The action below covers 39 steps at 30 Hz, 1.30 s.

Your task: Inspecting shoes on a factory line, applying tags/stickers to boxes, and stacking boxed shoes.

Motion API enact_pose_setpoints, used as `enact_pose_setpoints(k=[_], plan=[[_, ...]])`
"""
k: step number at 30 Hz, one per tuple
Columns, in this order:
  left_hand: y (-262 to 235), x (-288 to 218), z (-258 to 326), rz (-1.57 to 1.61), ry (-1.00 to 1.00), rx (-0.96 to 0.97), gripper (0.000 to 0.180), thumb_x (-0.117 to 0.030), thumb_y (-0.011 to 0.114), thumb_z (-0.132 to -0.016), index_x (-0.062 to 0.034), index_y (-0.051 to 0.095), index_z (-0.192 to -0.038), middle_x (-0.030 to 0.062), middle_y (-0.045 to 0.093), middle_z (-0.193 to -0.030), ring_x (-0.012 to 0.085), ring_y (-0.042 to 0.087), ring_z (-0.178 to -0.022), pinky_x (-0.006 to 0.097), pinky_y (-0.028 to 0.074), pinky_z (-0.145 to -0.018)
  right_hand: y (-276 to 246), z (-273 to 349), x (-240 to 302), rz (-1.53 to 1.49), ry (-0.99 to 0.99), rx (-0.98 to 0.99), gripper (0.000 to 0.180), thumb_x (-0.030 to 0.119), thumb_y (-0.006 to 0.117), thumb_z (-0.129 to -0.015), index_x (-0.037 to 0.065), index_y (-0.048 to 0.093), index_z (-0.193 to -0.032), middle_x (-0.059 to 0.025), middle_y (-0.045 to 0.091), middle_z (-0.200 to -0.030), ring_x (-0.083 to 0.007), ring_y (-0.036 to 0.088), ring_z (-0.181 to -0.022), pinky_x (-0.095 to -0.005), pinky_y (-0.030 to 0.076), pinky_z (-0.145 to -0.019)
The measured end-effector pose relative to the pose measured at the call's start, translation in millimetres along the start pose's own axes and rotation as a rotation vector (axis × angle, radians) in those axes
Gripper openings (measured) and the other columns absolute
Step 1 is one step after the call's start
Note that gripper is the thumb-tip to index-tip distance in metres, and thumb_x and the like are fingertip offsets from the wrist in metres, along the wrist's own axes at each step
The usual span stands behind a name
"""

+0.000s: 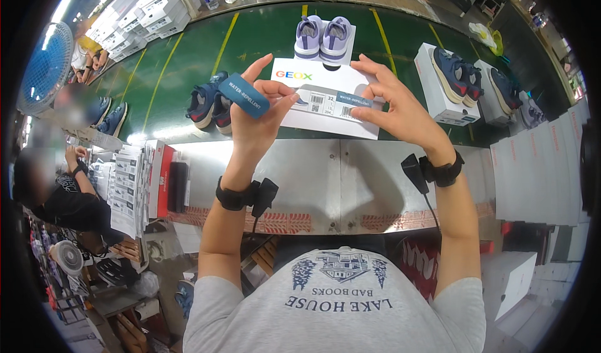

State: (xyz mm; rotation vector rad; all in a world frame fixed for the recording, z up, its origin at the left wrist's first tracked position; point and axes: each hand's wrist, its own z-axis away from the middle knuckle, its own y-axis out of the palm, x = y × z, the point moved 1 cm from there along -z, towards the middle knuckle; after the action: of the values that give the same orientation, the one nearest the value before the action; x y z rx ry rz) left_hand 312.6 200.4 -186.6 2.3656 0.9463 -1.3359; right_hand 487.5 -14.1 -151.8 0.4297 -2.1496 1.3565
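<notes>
In front of me on the green belt lies a white shoebox [285, 71] with coloured lettering. A grey and white barcode label [319, 101] with a blue end spans its near side. My left hand [256, 124] is closed, with thumb and forefinger pinched at the label's left end. A blue printed sticker strip [243, 95] lies across the back of its fingers; how it is held is partly hidden. My right hand [400, 112] is closed on the box's right part, its thumb on the label's blue end and its fingers bent above.
Lilac sneakers [322, 39] stand behind the box and dark blue sneakers [206, 102] to its left. More shoes on white boxes [441, 102] sit at right. A metal ledge [294, 171] runs nearest me. Label sheets [128, 178], a fan [47, 68] and another person [69, 196] are at left.
</notes>
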Motion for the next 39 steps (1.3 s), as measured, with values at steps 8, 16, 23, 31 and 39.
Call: enact_pose_setpoints(k=[8,16,23,31,39], plan=[[-10.1,9.1,-4.1,-0.183,-0.032,0.088,0.013,-0.001,0.085,-0.075,-0.0034,0.076,-0.085,0.0168,0.055,-0.144,0.0088,0.062,-0.091,0.023,0.048,-0.073,-2.0,-0.2,-9.0,0.028,-0.056,0.062,0.028,0.024,0.081,-0.083,0.004,0.063,-0.078,-0.0197,0.04,-0.157,-0.0405,0.027,-0.151,-0.0453,0.034,-0.116],[-4.5,11.9,-6.9,-0.158,-0.04,0.207,0.014,0.001,0.084,-0.073,-0.0027,0.073,-0.082,0.0192,0.054,-0.143,0.0132,0.065,-0.101,0.029,0.051,-0.08,-8.7,4.9,-6.8,0.014,0.016,0.093,0.027,0.021,0.082,-0.081,0.004,0.061,-0.075,-0.0173,0.036,-0.16,-0.0395,0.021,-0.154,-0.0451,0.034,-0.116],[-0.5,4.9,-7.9,-0.127,-0.118,0.203,0.01,-0.006,0.084,-0.072,-0.0045,0.077,-0.08,0.0209,0.06,-0.138,0.0291,0.054,-0.133,0.041,0.044,-0.101,-11.9,5.9,-9.3,0.034,0.016,0.097,0.027,0.02,0.082,-0.079,0.005,0.06,-0.074,-0.0177,0.036,-0.16,-0.0392,0.02,-0.154,-0.0471,0.03,-0.118],[5.4,9.9,-10.7,-0.216,-0.045,0.267,0.012,-0.006,0.083,-0.073,-0.0029,0.073,-0.078,0.0185,0.061,-0.138,0.0298,0.058,-0.128,0.039,0.045,-0.102,-17.0,7.5,-17.5,0.053,-0.001,0.114,0.026,0.018,0.083,-0.078,0.009,0.059,-0.076,-0.0152,0.034,-0.162,-0.0365,0.016,-0.156,-0.0502,0.021,-0.122],[24.2,4.5,-1.1,-0.347,0.105,0.267,0.067,0.002,0.077,-0.077,-0.0038,0.054,-0.14,0.0072,0.066,-0.113,0.0215,0.06,-0.105,0.036,0.046,-0.092,-21.2,8.0,-35.5,-0.09,0.032,-0.003,0.032,0.014,0.068,-0.091,0.006,0.055,-0.12,-0.0193,0.042,-0.155,-0.036,0.035,-0.147,-0.0426,0.032,-0.117]])
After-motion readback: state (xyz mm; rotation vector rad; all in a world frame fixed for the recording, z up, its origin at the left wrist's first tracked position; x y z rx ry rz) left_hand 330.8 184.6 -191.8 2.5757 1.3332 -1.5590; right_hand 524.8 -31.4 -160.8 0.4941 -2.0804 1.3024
